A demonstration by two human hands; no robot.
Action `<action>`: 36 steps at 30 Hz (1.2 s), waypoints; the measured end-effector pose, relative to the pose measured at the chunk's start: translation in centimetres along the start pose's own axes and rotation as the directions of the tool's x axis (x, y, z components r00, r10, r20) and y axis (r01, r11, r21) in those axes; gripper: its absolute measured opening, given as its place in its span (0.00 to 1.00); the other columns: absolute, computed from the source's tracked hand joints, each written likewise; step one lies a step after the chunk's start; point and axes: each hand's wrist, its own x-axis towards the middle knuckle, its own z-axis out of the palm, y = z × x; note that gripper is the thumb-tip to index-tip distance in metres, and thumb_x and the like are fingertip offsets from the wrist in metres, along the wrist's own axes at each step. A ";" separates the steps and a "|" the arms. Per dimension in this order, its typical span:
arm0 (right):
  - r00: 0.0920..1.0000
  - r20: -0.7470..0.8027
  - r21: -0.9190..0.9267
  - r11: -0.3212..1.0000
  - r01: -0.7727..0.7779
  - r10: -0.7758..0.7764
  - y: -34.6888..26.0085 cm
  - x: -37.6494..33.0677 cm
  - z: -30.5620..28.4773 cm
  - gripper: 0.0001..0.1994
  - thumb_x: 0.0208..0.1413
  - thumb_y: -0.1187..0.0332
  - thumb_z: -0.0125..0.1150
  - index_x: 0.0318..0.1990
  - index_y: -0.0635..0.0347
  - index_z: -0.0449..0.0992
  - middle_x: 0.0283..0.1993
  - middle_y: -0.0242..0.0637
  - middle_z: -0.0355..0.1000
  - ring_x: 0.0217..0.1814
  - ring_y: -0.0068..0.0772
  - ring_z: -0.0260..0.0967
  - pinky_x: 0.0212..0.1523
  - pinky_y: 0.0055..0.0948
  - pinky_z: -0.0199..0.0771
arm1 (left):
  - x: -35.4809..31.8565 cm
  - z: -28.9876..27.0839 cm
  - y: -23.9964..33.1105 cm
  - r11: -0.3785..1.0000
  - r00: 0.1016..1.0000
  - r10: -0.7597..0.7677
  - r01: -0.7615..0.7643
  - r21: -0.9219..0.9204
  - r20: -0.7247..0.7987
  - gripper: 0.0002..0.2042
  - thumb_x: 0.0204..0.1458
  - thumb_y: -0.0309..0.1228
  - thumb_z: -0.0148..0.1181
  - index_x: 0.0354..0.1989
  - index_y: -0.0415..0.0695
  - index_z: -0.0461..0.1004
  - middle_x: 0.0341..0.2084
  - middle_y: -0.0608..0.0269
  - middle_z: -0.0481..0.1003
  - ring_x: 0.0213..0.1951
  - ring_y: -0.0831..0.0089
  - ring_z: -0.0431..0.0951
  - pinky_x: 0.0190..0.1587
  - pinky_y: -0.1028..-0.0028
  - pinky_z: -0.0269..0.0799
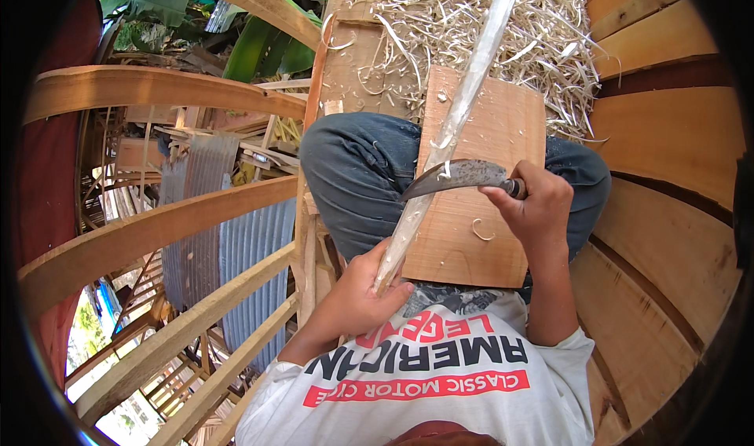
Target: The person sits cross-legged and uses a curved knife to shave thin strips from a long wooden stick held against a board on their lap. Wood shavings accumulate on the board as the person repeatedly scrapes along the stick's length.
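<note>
My left hand (363,287) grips the near end of a long pale bamboo strip (459,108) that runs away from me, up and to the right. My right hand (536,202) is closed on the handle of a curved dark knife (452,177). Its blade lies across the strip, touching it about midway. Under both lies a flat wooden board (495,124) resting on my lap, over my legs in blue jeans (353,171). One small curled shaving sits on the board near my right wrist.
A heap of pale shavings (471,22) lies beyond the board on the plank floor (675,140). To the left a wooden railing (157,226) borders a drop, with corrugated metal sheets (228,242) and stacked timber below. Green leaves show at the top left.
</note>
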 end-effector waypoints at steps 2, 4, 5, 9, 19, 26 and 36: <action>1.000 -0.028 -0.046 0.999 0.003 -0.004 0.4 0.9 0.2 0.30 0.34 0.38 0.70 0.14 0.56 0.66 0.09 0.33 0.57 0.10 0.33 0.59 0.13 0.27 0.58 | -0.1 -0.2 -0.3 1.000 1.000 0.009 -0.009 -0.017 0.012 0.10 0.47 0.22 0.57 0.33 0.41 0.61 0.23 0.70 0.61 0.23 0.84 0.61 0.27 0.81 0.61; 1.000 -0.017 -0.050 0.999 0.003 -0.003 0.2 1.3 0.4 0.31 0.37 0.38 0.68 0.14 0.58 0.65 0.09 0.34 0.58 0.11 0.36 0.60 0.14 0.31 0.59 | -0.2 -0.5 -0.1 0.999 0.999 -0.046 0.046 -0.009 0.011 0.10 0.47 0.22 0.57 0.33 0.42 0.61 0.23 0.70 0.60 0.24 0.84 0.61 0.27 0.80 0.62; 1.000 -0.011 -0.051 0.999 0.003 -0.004 0.1 1.6 0.6 0.32 0.39 0.38 0.68 0.14 0.60 0.64 0.09 0.35 0.58 0.11 0.37 0.60 0.15 0.32 0.59 | -0.3 -0.7 -0.1 0.997 0.997 -0.074 0.074 -0.005 0.009 0.11 0.46 0.22 0.58 0.33 0.42 0.61 0.23 0.70 0.60 0.24 0.84 0.61 0.28 0.80 0.62; 0.802 -0.142 0.152 0.813 -0.562 0.581 7.3 5.8 0.4 0.36 0.51 0.36 0.56 0.17 0.70 0.68 0.10 0.42 0.57 0.15 0.37 0.56 0.21 0.39 0.58 | -1.8 -0.9 -1.7 0.997 0.996 -0.074 0.073 0.037 0.049 0.13 0.46 0.23 0.59 0.40 0.38 0.66 0.21 0.66 0.64 0.25 0.83 0.63 0.30 0.78 0.63; 0.909 0.125 0.154 0.897 -0.414 0.398 2.8 -2.0 -0.3 0.21 0.51 0.57 0.66 0.20 0.67 0.68 0.12 0.44 0.56 0.13 0.36 0.51 0.18 0.33 0.55 | 1.3 -2.7 -2.1 0.934 0.967 0.115 -0.028 0.355 -0.226 0.14 0.46 0.29 0.63 0.37 0.34 0.68 0.20 0.44 0.74 0.26 0.51 0.79 0.27 0.67 0.70; 0.929 0.321 -0.038 0.982 -0.184 0.186 -1.5 -3.7 1.1 0.25 0.47 0.46 0.65 0.16 0.59 0.69 0.12 0.38 0.66 0.14 0.41 0.67 0.17 0.34 0.65 | 2.1 -1.7 -5.6 0.932 0.982 -0.022 0.089 0.352 -0.189 0.15 0.46 0.30 0.64 0.38 0.33 0.70 0.23 0.49 0.74 0.26 0.68 0.73 0.32 0.69 0.67; 0.870 0.473 -0.164 0.984 -0.067 0.138 -1.1 -3.2 1.3 0.26 0.49 0.42 0.61 0.16 0.58 0.70 0.14 0.41 0.69 0.16 0.42 0.70 0.17 0.34 0.68 | 2.2 -1.3 -7.1 0.954 0.995 -0.056 0.077 0.291 -0.080 0.20 0.57 0.42 0.52 0.37 0.31 0.65 0.20 0.36 0.72 0.28 0.45 0.77 0.31 0.61 0.69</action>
